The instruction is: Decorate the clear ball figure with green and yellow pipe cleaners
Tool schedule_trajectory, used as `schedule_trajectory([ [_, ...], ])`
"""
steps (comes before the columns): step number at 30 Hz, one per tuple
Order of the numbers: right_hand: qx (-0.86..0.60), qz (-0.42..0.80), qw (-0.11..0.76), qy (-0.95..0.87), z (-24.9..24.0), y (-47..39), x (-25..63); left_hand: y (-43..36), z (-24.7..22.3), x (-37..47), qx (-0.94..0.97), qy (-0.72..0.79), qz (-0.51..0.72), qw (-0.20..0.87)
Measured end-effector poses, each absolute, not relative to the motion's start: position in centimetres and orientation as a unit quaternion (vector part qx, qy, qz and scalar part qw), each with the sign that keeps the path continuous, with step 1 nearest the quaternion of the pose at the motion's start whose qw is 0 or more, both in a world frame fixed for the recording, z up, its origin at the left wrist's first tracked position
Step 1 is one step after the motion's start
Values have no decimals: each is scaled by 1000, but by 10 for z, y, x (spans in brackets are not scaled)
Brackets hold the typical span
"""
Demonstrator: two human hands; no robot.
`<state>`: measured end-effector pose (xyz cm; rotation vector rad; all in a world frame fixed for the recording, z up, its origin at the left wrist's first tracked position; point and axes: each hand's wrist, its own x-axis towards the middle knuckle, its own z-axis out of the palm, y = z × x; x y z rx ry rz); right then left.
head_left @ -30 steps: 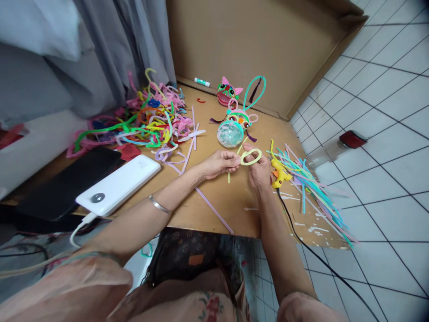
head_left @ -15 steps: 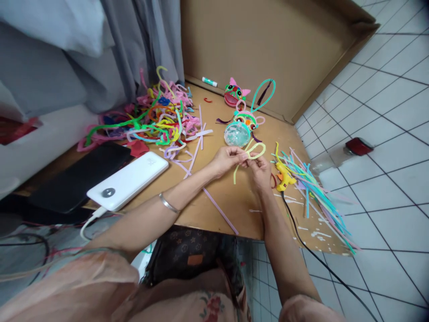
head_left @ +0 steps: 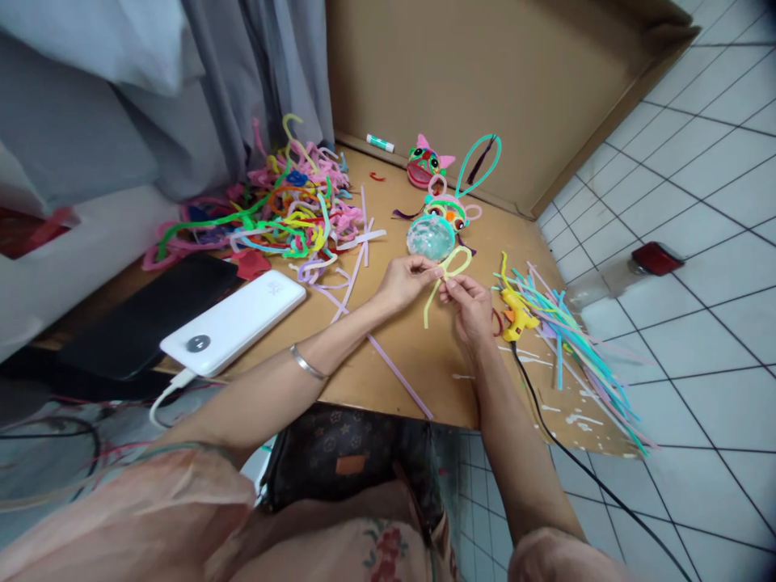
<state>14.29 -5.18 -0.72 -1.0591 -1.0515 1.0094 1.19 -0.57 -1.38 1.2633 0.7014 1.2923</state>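
Note:
A pale yellow pipe cleaner (head_left: 459, 260), bent into a loop with a loose end hanging down, is pinched between both hands above the table. My left hand (head_left: 408, 283) grips it from the left with thumb and forefinger. From the right, my right hand (head_left: 469, 305) pinches it near the base of the loop. Just beyond the hands rests a clear round dome (head_left: 430, 238) with a pipe-cleaner animal face (head_left: 449, 212) behind it. A second small face (head_left: 423, 168), red and green with pink ears, stands farther back.
A tangled heap of pipe cleaners (head_left: 297, 202) and a white power bank (head_left: 235, 323) lie left. On the right are a yellow glue gun (head_left: 518, 315) with a black cord and straight pipe cleaners (head_left: 588, 356). A glue stick (head_left: 380, 143) lies at the back.
The yellow loop has tilted upward and shifted slightly left between my hands. My right hand's fingers have moved a little lower on it, and more of the crossing point shows.

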Motion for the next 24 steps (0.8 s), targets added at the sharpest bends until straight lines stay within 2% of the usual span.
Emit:
schedule_trajectory([
  [14,-501,347,630,-481,-5,-55,136,-16,-9,11,535,241,512,627],
  [24,-528,321,606,-502,-11,-55,130,-12,-18,12,610,306,534,500],
])
